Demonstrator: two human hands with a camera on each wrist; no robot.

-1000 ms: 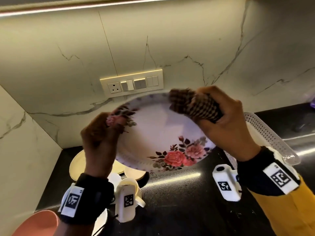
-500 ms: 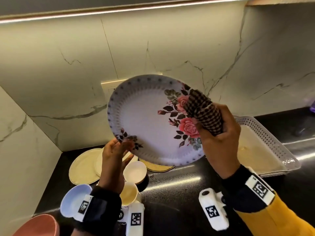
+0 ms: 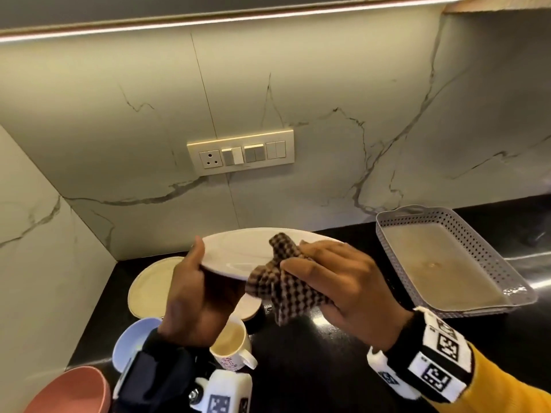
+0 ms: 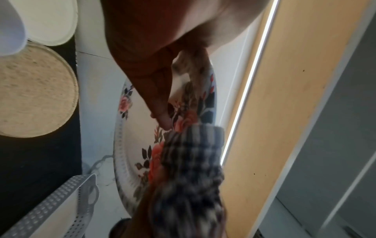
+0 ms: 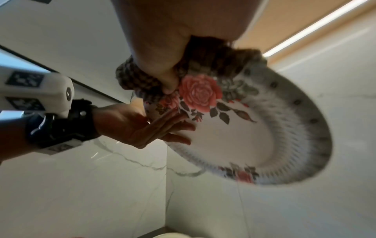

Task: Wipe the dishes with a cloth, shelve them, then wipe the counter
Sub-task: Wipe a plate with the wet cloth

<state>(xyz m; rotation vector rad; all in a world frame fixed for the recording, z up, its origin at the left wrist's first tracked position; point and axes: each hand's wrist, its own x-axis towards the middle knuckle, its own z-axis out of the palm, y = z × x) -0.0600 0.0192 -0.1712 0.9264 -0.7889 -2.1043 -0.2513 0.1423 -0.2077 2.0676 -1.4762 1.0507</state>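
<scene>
Head view shows the rose-patterned plate [image 3: 238,251] held above the black counter [image 3: 313,368], turned face down so its plain white underside faces the camera. The left hand [image 3: 193,296] holds it at the near-left rim, thumb on top of the underside and straight fingers [image 5: 175,128] flat against the flowered face below. The right hand [image 3: 343,281] sits at the plate's right edge with the checked cloth [image 3: 283,287] bunched in its curled fingers and thumb, pressing the cloth onto the plate; part of the cloth hangs loose below the rim. From the right wrist, the thumb pins the cloth against the flowered face just beside a large pink rose.

On the counter below the hands lie a cream plate [image 3: 152,284], a pale blue bowl [image 3: 131,344], a white mug [image 3: 232,347] and a pink bowl [image 3: 71,391]. A grey perforated tray [image 3: 489,251] stands to the right, well apart from the plate.
</scene>
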